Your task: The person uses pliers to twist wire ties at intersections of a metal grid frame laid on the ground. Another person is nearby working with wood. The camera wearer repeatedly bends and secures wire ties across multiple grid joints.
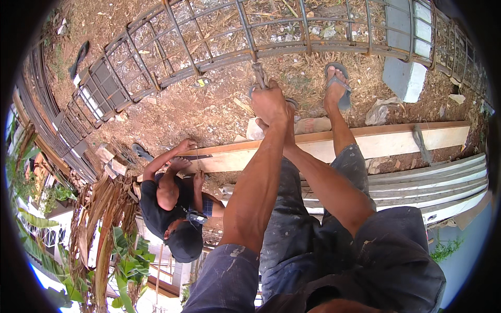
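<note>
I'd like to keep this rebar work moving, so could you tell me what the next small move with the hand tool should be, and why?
Probably a short twist of the tool where it sits. The left hand grips its handle, its tip is at a bar joint of the rebar cage, and the right hand is mostly hidden beneath.

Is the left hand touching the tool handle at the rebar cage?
Touching. The head view shows the left hand closed around the tool handle, which sticks out of the fist toward the rebar cage.
</note>
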A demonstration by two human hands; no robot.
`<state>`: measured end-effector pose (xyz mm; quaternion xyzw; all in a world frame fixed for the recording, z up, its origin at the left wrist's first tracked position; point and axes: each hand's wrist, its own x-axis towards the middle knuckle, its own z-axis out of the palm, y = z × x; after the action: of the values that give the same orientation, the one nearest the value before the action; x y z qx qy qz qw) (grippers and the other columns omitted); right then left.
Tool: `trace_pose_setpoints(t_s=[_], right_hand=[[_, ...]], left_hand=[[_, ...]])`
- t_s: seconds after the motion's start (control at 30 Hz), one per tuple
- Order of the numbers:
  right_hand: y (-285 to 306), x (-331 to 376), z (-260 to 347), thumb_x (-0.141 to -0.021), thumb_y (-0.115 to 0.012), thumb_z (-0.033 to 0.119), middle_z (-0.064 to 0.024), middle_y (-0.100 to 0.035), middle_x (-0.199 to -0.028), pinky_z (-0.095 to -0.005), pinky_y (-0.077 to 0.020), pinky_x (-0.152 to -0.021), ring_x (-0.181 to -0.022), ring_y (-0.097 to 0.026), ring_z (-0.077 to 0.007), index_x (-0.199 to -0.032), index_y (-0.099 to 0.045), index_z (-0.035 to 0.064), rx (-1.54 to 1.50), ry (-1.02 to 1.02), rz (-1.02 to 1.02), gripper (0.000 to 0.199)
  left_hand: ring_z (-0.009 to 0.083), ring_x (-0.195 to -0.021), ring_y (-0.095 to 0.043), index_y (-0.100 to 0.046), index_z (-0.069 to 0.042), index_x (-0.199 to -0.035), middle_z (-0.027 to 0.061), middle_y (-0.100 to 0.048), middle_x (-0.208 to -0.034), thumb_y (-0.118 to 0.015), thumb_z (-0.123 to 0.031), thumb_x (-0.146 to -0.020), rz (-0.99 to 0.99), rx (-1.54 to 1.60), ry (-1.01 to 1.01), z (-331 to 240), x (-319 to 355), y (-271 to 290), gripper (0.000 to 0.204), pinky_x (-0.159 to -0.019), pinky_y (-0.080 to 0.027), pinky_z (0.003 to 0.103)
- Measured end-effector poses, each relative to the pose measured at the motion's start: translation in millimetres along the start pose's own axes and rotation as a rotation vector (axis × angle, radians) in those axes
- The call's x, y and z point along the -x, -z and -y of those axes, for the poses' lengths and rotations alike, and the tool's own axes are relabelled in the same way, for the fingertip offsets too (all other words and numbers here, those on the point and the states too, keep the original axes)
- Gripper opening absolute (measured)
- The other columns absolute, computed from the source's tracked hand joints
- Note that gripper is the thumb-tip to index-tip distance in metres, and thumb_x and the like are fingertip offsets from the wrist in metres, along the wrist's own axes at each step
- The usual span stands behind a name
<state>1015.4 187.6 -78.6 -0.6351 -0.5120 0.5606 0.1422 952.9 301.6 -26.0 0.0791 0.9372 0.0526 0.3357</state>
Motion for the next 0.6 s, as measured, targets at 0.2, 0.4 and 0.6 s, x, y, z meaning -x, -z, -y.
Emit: trace_pose_setpoints(t_s=[0.2, 0.4, 0.6], right_hand=[[44.2, 19.6, 61.5, -0.072, -0.082, 0.023, -0.0086, -0.055, -0.100, -0.0369, -0.0480, -0.081, -0.089, -0.059, -0.0233, -0.119, -0.048, 0.0037, 0.016, -0.306, 0.147, 0.061], [129.0, 33.5, 57.8, -0.071, -0.082, 0.027, -0.0107, -0.063, -0.081, -0.0345, -0.0514, -0.064, -0.073, -0.065, -0.0227, -0.109, -0.051, -0.0015, -0.325, -0.433, 0.589, 0.057], [223.9, -3.5, 107.4, -0.089, -0.068, 0.030, -0.0098, -0.063, -0.110, -0.0350, -0.0563, -0.079, -0.092, -0.066, -0.0209, -0.140, -0.040, 0.0026, -0.800, -0.649, 0.952, 0.065]], left_hand=[[0.0266, -0.053, -0.061, -0.060, 0.003, -0.070, 0.0132, -0.060, -0.059, -0.070, -0.037, -0.085, 0.355, 0.238, -0.016, 4.2, 1.5, 17.8, 0.045, -0.059, -0.049, 0.039], [0.0148, -0.071, -0.062, -0.055, 0.002, -0.108, 0.0121, -0.064, -0.082, -0.048, -0.039, -0.101, 0.334, 0.681, -0.217, 27.0, 47.4, 31.7, 0.042, -0.061, -0.048, 0.028], [0.0096, -0.063, -0.050, -0.051, -0.001, -0.113, 0.0056, -0.051, -0.074, -0.040, -0.037, -0.104, 0.270, 0.675, -0.395, -31.8, 111.0, 57.6, 0.039, -0.055, -0.041, 0.024]])
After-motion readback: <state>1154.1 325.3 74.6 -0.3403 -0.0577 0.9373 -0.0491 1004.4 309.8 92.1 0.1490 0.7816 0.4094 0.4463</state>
